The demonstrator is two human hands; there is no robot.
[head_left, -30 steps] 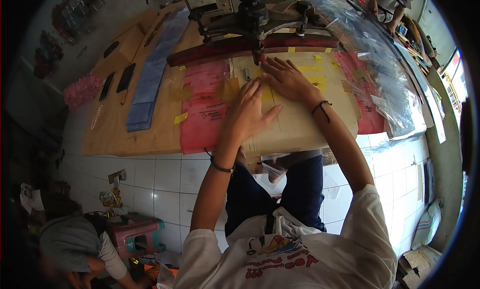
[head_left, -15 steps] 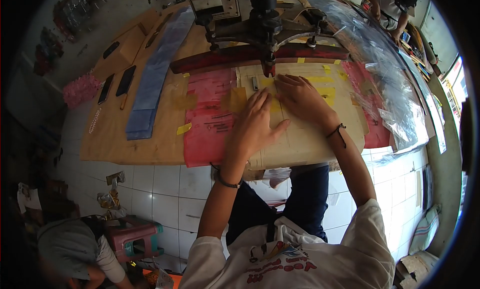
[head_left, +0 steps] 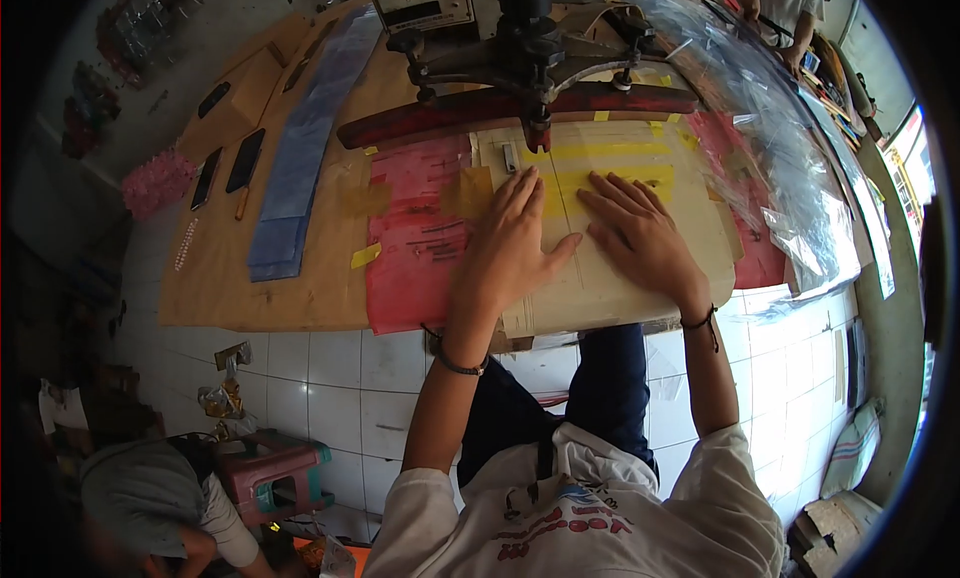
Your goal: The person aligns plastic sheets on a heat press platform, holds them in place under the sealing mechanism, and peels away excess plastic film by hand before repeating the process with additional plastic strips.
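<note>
My left hand (head_left: 512, 243) lies flat, fingers stretched forward and thumb out to the right, on a beige panel (head_left: 610, 298) with a thin dark line running across it. On the same panel my right hand (head_left: 645, 236) rests to the right of that line, fingers spread. Neither hand grips anything. Just beyond the left fingertips sits a small metal piece (head_left: 510, 158). Yellow tape strips (head_left: 600, 150) lie ahead of the right hand. Above the far part of the panel hangs a machine head with a dark red bar (head_left: 430, 120).
Red sheets (head_left: 410, 278) flank the panel. Further left lie a folded blue plastic strip (head_left: 290, 198) and dark phones (head_left: 245, 160). Clear plastic sheeting (head_left: 770, 138) covers the right side. One person (head_left: 150, 498) bends near a stool (head_left: 270, 473); another person (head_left: 785, 23) stands at far right.
My right hand has drawn back toward me and to the right, away from the machine head, uncovering more of the dark line. The left hand stays in nearly the same place.
</note>
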